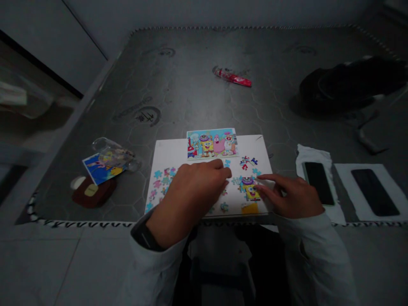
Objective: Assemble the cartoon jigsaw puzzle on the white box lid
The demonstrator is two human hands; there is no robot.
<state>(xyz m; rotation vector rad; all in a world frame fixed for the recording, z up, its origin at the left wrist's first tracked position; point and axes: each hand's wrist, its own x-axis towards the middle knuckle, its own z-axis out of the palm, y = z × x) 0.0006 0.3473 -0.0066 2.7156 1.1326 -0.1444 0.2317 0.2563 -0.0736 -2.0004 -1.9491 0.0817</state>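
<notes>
My left hand [199,189] is over the middle of a white board [170,148], its fingers curled together and pointing right; what they hold, if anything, is hidden. At the board's right side, my right hand [291,195] has index finger and thumb stretched apart, tips touching the right edge of a partly joined jigsaw puzzle [250,189] with a yellow cartoon face and purple hat. Loose jigsaw pieces [157,183] lie left of and partly under my left hand. A small joined cluster of pieces [247,162] sits above the puzzle. The reference picture card [212,144] rests across the board's far edge.
Left of the board are a blue picture card [103,168], clear plastic packaging [116,155] and a brown pouch [92,193]. Two phones [318,182] lie on white sheets at right. Farther back are a red wrapper [234,78] and a black bag [344,87] on the grey tabletop.
</notes>
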